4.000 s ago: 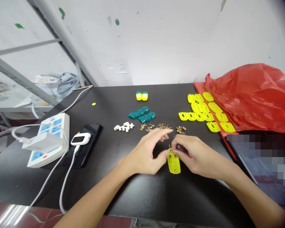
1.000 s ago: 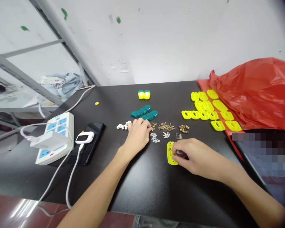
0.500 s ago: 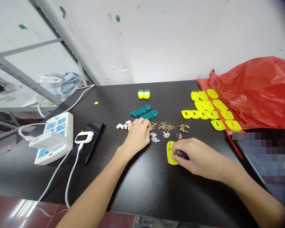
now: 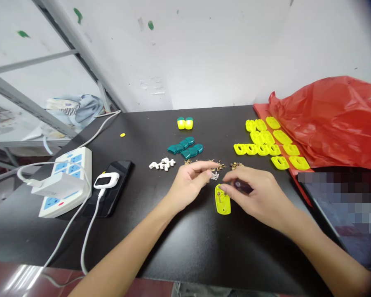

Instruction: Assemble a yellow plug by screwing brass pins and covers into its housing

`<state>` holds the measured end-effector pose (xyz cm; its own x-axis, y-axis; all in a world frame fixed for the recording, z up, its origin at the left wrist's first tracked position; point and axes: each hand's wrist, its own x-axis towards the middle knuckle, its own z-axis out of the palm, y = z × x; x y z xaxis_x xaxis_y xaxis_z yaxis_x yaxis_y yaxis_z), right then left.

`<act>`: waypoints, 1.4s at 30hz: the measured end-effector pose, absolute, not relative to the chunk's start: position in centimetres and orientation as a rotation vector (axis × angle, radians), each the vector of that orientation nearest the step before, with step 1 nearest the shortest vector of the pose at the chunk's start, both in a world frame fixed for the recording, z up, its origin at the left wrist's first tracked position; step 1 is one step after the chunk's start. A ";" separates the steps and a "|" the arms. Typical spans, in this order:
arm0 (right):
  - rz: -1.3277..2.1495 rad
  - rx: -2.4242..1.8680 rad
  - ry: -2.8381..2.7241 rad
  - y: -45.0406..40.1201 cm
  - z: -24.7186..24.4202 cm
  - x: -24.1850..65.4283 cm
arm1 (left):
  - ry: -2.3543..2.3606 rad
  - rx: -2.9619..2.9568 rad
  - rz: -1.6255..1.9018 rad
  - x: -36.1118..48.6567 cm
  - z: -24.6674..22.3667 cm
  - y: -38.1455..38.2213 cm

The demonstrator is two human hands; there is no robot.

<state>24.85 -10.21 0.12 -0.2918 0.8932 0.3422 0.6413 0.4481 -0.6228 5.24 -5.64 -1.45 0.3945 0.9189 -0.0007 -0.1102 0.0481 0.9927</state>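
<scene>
My right hand (image 4: 256, 189) is closed around a screwdriver (image 4: 243, 187); only its dark handle shows, lying in the palm. The thumb of that hand touches the top of a yellow plastic shell (image 4: 223, 204), which lies hollow side up with small metal parts inside. To the left, my left hand (image 4: 190, 183) hovers over the small parts, thumb and index finger brought near each other; whatever they pinch is too small to make out. Beyond the fingers lie brass screws (image 4: 219, 166), small silvery pieces (image 4: 215, 176) and round brass parts (image 4: 235, 165).
White plastic pieces (image 4: 162, 164) and green covers (image 4: 185, 146) lie left of centre. Two green-yellow assembled units (image 4: 184, 123) stand behind. Yellow shells (image 4: 256, 149) sit by a red bag (image 4: 330, 123). A phone (image 4: 120, 185), power strip (image 4: 66, 177) and cables occupy the left.
My left hand has moved right from beside the white pieces toward the yellow shell, uncovering those pieces. My right hand has shifted slightly up and right, showing more of the shell.
</scene>
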 end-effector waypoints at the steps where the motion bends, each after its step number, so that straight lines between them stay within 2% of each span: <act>1: 0.432 -1.228 -2.024 -10.3 -0.1 24.7 | 0.832 1.214 0.930 5.6 -1.5 -6.0; 5: 0.326 -1.141 -2.015 -10.6 -0.6 24.2 | 0.771 1.095 0.916 6.3 -1.9 -6.6; 9: 0.351 -1.259 -1.904 -10.8 -0.1 24.0 | 0.780 1.077 0.995 6.2 -2.0 -6.6; 17: 1.269 -1.295 -1.413 -10.3 0.9 24.5 | 0.683 1.342 1.123 6.1 -1.3 -7.0; 23: 1.636 -1.199 -1.169 -10.2 1.2 24.9 | 0.604 1.450 1.167 5.9 -1.7 -6.8; 27: 1.492 -1.257 -1.376 -9.8 1.2 26.1 | 0.600 1.896 1.026 4.6 -1.0 -6.5; 31: 1.210 -1.428 -1.882 -9.4 0.7 27.3 | 0.630 2.455 0.558 3.6 -0.5 -6.7; 34: 1.157 -1.450 -2.089 -9.3 0.2 27.4 | 0.618 2.542 0.366 3.9 -0.8 -7.1; 42: 0.998 -1.524 -2.168 -8.9 -0.3 27.2 | 0.716 2.569 0.284 4.5 -1.6 -7.2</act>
<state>27.23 -8.92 -0.25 -0.3869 0.9119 -0.1368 0.6968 0.1919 -0.6911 4.54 -7.16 -1.61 0.8435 0.5320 0.0737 0.4382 -0.7611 0.4783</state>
